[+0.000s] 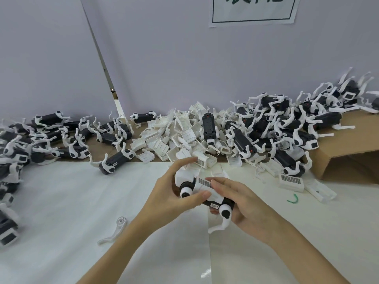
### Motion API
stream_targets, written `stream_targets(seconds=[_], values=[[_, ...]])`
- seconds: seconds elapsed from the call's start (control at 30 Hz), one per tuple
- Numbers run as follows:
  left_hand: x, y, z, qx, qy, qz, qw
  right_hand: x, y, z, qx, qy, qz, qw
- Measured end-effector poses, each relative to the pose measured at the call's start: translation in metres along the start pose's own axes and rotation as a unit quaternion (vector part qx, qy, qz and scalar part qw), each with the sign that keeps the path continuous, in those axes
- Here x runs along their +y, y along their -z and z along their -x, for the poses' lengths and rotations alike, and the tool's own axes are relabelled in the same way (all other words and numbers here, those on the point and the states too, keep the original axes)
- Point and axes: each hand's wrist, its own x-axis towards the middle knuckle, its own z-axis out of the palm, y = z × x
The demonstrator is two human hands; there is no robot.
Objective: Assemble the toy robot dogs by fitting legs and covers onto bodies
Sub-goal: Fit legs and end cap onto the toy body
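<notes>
White table (61, 201), parts heaped at far edge; both hands (205, 198) gripping toy dog (202, 188).

White-covered toy dog (202, 190) held above table, tilted.

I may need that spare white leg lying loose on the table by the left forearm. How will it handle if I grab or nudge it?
The loose white leg looks like thin moulded plastic, so probably light and stiff. It lies flat on a smooth, glossy table, so a nudge would likely slide it, not roll it. Its narrow curved end may flex or snap if levered.
</notes>
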Motion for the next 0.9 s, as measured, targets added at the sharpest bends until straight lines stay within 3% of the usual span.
stream_targets(seconds=[0.1,0.2,0.27,0.3,0.37,0.47,0.57,0.67,0.8,0.9], values=[[-0.004,-0.008,0.0,0.066,0.013,-0.012,0.998,0.003,0.0,0.0,0.033,0.064,0.157,0.985],[-0.008,-0.019,0.0,0.159,-0.015,-0.129,0.979,0.012,-0.004,0.001,0.042,0.162,0.378,0.911],[-0.01,-0.024,0.004,0.176,-0.053,-0.207,0.961,0.025,-0.006,-0.002,0.058,0.191,0.479,0.855],[-0.01,-0.025,0.006,0.168,-0.086,-0.249,0.95,0.029,-0.006,-0.004,0.067,0.199,0.491,0.845],[-0.01,-0.028,0.009,0.132,-0.153,-0.296,0.934,0.034,-0.003,-0.008,0.07,0.214,0.471,0.853],[-0.007,-0.027,0.008,0.104,-0.17,-0.21,0.957,0.03,0.004,-0.008,0.057,0.233,0.462,0.853],[-0.005,-0.023,0.004,0.08,-0.11,-0.107,0.985,0.028,0.009,-0.008,0.051,0.218,0.468,0.855],[0.0,-0.011,-0.001,0.083,-0.029,0.011,0.996,0.02,0.01,-0.008,0.11,0.215,0.452,0.859],[-0.004,0.002,-0.006,0.039,0.047,0.011,0.998,0.013,0.011,-0.006,0.166,0.249,0.477,0.827],[-0.008,-0.001,-0.008,0.051,0.08,0.029,0.995,0.011,0.014,-0.004,0.116,0.165,0.416,0.887]])
